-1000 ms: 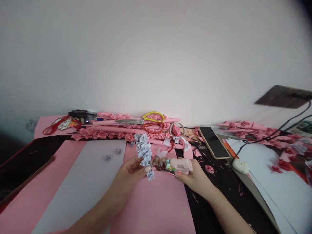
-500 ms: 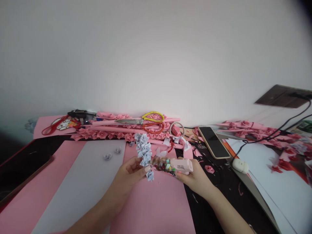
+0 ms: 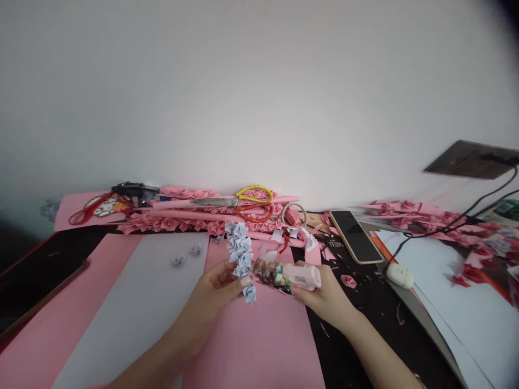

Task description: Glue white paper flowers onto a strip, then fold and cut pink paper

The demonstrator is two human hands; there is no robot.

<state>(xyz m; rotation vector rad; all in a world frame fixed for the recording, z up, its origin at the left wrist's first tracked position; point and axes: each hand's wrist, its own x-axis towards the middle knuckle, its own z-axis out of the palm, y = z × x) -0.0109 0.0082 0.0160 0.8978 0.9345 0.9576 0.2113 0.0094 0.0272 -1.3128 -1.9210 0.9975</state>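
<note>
Pinching the pale-blue flower strand [image 3: 240, 251], the left hand [image 3: 219, 287] should press lightly to spare petals; the right hand [image 3: 326, 296], wrapped round the beaded pink tool [image 3: 300, 276] beside it, is best held steady near the pink paper [image 3: 261, 340]'s edge.

From the flower strand [image 3: 240, 251] as dial centre, the left hand [image 3: 221, 286] sits at 7 o'clock, the handheld tool [image 3: 300, 276] and right hand [image 3: 326, 297] at 4. Scissors [image 3: 235, 202] lie at 12 on paper rolls [image 3: 174, 205], the phone [image 3: 356, 236] at 3, the earbud case [image 3: 400, 275] beyond it, two loose flowers [image 3: 178, 261] at 9 on a sheet [image 3: 117, 308].
</note>
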